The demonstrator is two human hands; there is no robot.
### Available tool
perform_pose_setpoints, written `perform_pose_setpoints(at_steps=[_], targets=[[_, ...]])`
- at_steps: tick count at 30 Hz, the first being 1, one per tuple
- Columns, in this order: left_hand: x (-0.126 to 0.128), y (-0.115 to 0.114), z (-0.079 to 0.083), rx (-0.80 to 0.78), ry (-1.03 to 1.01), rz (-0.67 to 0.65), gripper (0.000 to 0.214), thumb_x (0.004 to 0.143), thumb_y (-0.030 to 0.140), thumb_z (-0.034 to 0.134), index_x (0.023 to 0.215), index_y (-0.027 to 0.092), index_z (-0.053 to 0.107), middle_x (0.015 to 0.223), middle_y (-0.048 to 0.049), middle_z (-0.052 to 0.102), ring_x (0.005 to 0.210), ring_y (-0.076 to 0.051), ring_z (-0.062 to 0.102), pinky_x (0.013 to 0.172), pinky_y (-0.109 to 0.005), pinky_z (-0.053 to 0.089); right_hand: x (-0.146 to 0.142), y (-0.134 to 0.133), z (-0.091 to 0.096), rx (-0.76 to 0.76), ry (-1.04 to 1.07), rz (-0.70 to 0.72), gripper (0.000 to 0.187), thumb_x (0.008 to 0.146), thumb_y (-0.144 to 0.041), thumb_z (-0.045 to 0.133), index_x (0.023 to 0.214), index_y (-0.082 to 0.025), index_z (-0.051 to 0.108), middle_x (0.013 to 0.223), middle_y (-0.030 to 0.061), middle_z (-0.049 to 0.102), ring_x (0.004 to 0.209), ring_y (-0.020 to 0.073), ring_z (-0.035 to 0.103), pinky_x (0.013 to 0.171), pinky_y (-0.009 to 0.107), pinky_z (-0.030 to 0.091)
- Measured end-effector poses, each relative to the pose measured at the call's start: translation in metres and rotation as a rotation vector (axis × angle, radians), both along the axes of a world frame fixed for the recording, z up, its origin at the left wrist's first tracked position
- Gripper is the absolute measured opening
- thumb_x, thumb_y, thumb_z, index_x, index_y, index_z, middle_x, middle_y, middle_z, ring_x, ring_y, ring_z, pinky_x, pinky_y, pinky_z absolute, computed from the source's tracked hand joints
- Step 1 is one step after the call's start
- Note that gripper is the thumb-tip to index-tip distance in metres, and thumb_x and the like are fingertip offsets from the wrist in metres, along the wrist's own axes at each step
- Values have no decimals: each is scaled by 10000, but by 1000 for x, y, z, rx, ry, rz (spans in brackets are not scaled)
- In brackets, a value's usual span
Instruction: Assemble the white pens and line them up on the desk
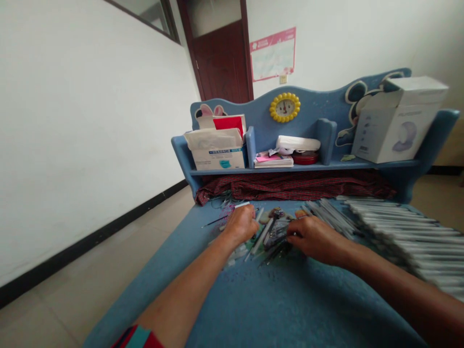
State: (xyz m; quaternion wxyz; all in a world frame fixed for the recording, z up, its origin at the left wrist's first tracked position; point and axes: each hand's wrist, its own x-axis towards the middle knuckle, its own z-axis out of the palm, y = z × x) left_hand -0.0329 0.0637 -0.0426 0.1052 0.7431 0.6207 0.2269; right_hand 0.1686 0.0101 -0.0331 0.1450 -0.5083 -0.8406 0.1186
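My left hand (242,225) is closed at the left side of a loose pile of thin, pen-like pieces (268,234) on the blue desk. Whatever its fingers hold is hidden from me. On the pile's right side, my right hand (312,237) has its fingers bent and pressed together, touching the dark slim pieces; what is in them is too blurred to name. A thin dark stick (214,221) juts out left of my left hand. Pale slim tubes (331,217) lie bunched beyond my right hand.
Many whitish pen-like tubes (416,237) are stacked in a row at right. Behind, a red checked cloth (300,186) lies under the blue shelf (311,167). That shelf carries a box of papers (217,155), booklets (273,162) and a white carton (395,121).
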Motion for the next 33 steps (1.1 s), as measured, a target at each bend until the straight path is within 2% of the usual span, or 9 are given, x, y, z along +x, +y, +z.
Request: perform_pose_setpoints(at_steps=[4, 7, 9, 13, 15, 20, 24, 28, 33], targets=[[-3, 1, 4, -55, -235, 31, 143, 522, 88, 572, 553, 181, 467, 463, 56, 443, 503, -118, 487, 467, -211, 309, 1, 3, -2, 53, -52, 13, 188, 769, -205, 489, 759, -203, 677, 769, 60, 611, 662, 151, 526, 593, 254, 339], [-3, -6, 11, -125, -435, 33, 129, 563, 115, 556, 591, 178, 447, 438, 70, 427, 399, -80, 438, 400, -187, 297, -1, 0, -2, 39, 41, 43, 147, 759, -199, 512, 745, -198, 658, 687, 35, 597, 637, 142, 525, 582, 247, 347], [1, -13, 16, -160, -539, 25, 122, 591, 148, 560, 610, 177, 442, 440, 69, 427, 373, -67, 421, 373, -174, 282, -7, -3, 0, -101, 208, 57, 159, 790, -250, 493, 753, -181, 631, 588, 8, 571, 548, 122, 526, 525, 228, 357], [11, -28, 20, -234, -861, -8, 170, 584, 186, 612, 637, 178, 451, 434, 71, 441, 355, -55, 400, 346, -157, 246, -26, -9, 3, -521, 585, 81, 274, 813, -405, 464, 773, -151, 559, 514, -23, 554, 365, 91, 499, 369, 193, 348], [17, -34, 20, -240, -988, -26, 183, 574, 170, 628, 642, 177, 459, 423, 74, 446, 350, -49, 389, 344, -152, 241, -36, -12, 2, -623, 718, 84, 272, 796, -417, 490, 769, -150, 534, 540, -17, 583, 362, 85, 513, 355, 179, 354], [22, -43, 21, -221, -1030, -46, 183, 593, 165, 640, 640, 173, 464, 406, 81, 442, 341, -44, 386, 343, -151, 248, -49, -15, 0, -789, 910, 5, 199, 819, -321, 463, 711, -155, 475, 542, 4, 618, 344, 88, 529, 332, 167, 355], [23, -46, 21, -203, -1047, -70, 195, 586, 162, 654, 643, 173, 467, 415, 87, 444, 344, -42, 390, 350, -153, 266, -50, -14, 2, -797, 959, -33, 169, 826, -307, 449, 755, -158, 486, 532, 3, 621, 333, 97, 530, 318, 173, 354], [21, -45, 22, -219, -1046, -86, 191, 602, 186, 659, 668, 167, 481, 433, 75, 464, 357, -47, 413, 350, -148, 266, -43, -12, 7, -763, 859, -22, 120, 796, -253, 450, 731, -160, 488, 494, -10, 601, 324, 96, 522, 313, 168, 352], [14, -44, 23, -476, -1086, -198, 196, 629, 226, 674, 750, 129, 554, 539, 26, 547, 350, -14, 382, 335, -129, 213, -29, -8, 16, -602, 533, 38, 119, 715, -172, 463, 596, -163, 464, 453, -28, 554, 311, 81, 493, 312, 161, 352]])
